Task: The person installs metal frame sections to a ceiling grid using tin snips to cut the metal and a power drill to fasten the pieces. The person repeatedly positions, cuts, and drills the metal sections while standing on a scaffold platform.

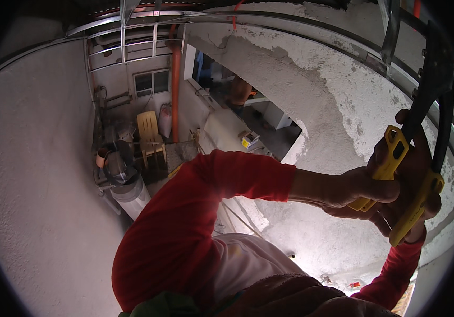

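Note:
A two-handled, plier-like tool [383, 166] with dark arms and yellow grips is raised at the upper right. My left hand [361, 187], at the end of a bent, red-sleeved arm, is closed on the left yellow grip. My right hand [420, 201] comes up from the lower right and is closed around the handles, partly in shadow behind the grips. The tool's dark head [434, 66] reaches up beside the metal ceiling channel [409, 66]. Whether its jaws bite on the metal is too dark to tell.
Metal framing [122, 45] runs along the top of the walls. Far below stand a yellow plastic chair [148, 129], an orange pipe [175, 95] and a cluttered white drum [131, 195]. A small box [249, 139] rests on a ledge by a wall opening, where another person [239, 91] appears.

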The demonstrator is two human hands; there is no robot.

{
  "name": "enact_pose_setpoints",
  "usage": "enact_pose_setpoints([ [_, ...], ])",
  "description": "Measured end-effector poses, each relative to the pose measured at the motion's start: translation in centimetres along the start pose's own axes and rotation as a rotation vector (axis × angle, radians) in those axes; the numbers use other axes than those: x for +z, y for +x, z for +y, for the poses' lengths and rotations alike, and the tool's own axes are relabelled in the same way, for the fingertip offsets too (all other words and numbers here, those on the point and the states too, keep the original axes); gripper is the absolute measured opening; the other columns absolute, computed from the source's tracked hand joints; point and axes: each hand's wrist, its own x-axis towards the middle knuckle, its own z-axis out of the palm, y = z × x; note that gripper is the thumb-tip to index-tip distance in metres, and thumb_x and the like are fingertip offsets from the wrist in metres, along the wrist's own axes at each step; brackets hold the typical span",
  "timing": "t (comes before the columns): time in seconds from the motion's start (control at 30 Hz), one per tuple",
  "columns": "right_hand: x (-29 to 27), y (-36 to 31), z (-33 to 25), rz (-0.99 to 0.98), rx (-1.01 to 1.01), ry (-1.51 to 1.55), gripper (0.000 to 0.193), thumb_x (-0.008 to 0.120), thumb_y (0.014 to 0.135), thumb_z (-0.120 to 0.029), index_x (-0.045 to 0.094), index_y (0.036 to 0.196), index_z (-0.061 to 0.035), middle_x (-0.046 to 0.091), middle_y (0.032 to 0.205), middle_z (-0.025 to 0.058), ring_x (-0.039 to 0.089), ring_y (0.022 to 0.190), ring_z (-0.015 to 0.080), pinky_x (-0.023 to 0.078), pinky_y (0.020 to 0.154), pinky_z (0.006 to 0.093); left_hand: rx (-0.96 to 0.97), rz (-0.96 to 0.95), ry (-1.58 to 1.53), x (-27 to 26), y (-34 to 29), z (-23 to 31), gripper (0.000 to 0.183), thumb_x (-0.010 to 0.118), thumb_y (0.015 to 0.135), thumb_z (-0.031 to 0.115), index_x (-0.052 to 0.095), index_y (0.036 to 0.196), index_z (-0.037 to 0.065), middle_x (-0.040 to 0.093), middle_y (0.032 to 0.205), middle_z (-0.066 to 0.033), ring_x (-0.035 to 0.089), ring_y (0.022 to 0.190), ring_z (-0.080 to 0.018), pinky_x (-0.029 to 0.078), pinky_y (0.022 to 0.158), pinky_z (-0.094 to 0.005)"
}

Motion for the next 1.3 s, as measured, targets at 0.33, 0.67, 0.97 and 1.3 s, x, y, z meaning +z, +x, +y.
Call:
enact_pose_setpoints([
  [0.33, 1.2, 3.4, 5.4, -0.101, -0.147, 0.234, 0.101, 0.093, 0.075, -0.039, 0.036, 0.149, -0.0020, 0.056, 0.127, 0.0167, 0.055, 0.118, 0.0288, 0.054, 0.094, 0.0350, 0.188, 0.505, 0.565, 3.3, -0.9, 2.2, 0.085, 0.085, 0.078, 0.059, 0.055, 0.127, -0.005, 0.068, 0.111, -0.0147, 0.070, 0.099, -0.0265, 0.060, 0.088, -0.0359],
  [0.67, 12.6, -9.7, 23.4, 0.443, 0.109, 0.455, 0.084, 0.072, 0.096, -0.045, 0.035, 0.153, 0.0058, 0.057, 0.138, 0.0202, 0.061, 0.117, 0.0257, 0.056, 0.088, 0.0336, -0.343, 0.764, 0.881, -9.1, -15.1, -9.2, 0.058, 0.071, 0.093, 0.056, 0.069, 0.116, 0.003, 0.073, 0.090, -0.0114, 0.073, 0.086, -0.0214, 0.059, 0.079, -0.0340],
  [0.97, 18.5, -28.0, 47.1, 0.199, 0.858, 0.398, 0.023, 0.072, 0.097, -0.020, 0.071, 0.110, -0.0010, 0.072, 0.100, 0.0061, 0.063, 0.094, 0.0143, 0.048, 0.088, 0.0330, -0.956, 0.886, 1.170, -16.0, -33.2, -14.7, 0.043, 0.070, 0.098, 0.046, 0.069, 0.111, 0.005, 0.070, 0.077, -0.0063, 0.066, 0.066, -0.0141, 0.052, 0.065, -0.0326],
  [1.3, 25.7, -35.7, 58.1, -0.260, 1.181, 0.457, 0.040, 0.072, 0.097, -0.021, 0.065, 0.132, -0.0024, 0.071, 0.123, 0.0109, 0.068, 0.108, 0.0186, 0.054, 0.094, 0.0332, -1.333, 1.011, 1.387, -20.1, -45.0, -27.1, 0.041, 0.067, 0.097, 0.044, 0.064, 0.099, 0.003, 0.069, 0.095, -0.0147, 0.068, 0.086, -0.0377, 0.053, 0.074, -0.0482],
])
